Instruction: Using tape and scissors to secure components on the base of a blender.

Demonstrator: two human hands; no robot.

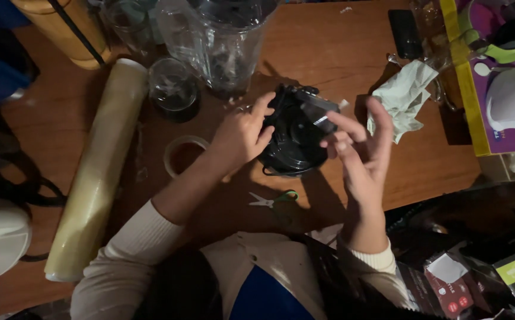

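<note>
The person wears a cream long-sleeved top with ribbed knit fabric. The left sleeve point(128, 252) runs down the forearm and ends in a cuff short of the wrist; the right sleeve point(382, 264) ends in a ribbed cuff at the wrist. Over the chest lies a beige vest point(269, 261), open over a blue panel point(263, 299). The left hand point(241, 136) and right hand point(361, 148) are bare, without rings or gloves.
</note>
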